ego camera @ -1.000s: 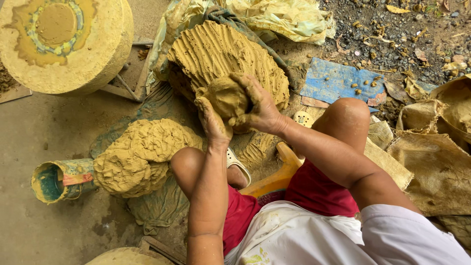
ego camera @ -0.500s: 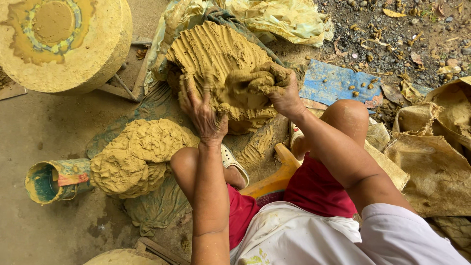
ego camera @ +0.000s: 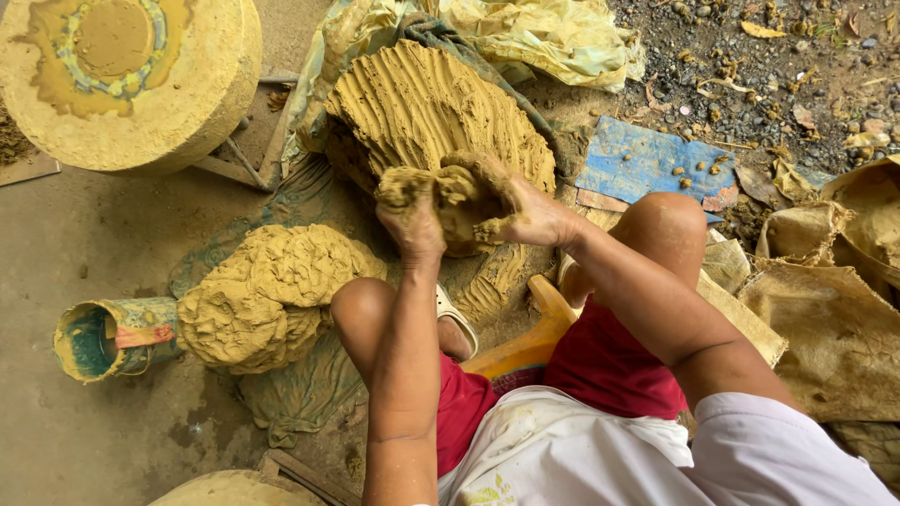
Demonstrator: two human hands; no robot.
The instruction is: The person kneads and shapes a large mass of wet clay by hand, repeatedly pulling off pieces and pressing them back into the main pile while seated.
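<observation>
I sit low with both knees up, working wet yellow-brown clay. My left hand [ego camera: 411,223] and my right hand [ego camera: 525,214] both grip a lump of clay [ego camera: 457,197] held between them, in front of a big ridged clay mound [ego camera: 427,108]. The fingers of both hands are smeared with clay and pressed into the lump. A second, knobbly heap of clay [ego camera: 267,295] lies on a dark cloth by my left knee.
A clay-coated round wheel [ego camera: 122,80] stands at the upper left. A small tin can [ego camera: 98,335] lies beside the knobbly heap. Plastic sheeting [ego camera: 539,37] lies behind the mound, a blue board [ego camera: 647,164] and sacks [ego camera: 834,319] at right, gravel beyond.
Both hands reached onto the mound, pulled a lump off its near face, and now hold it together closer to me.
</observation>
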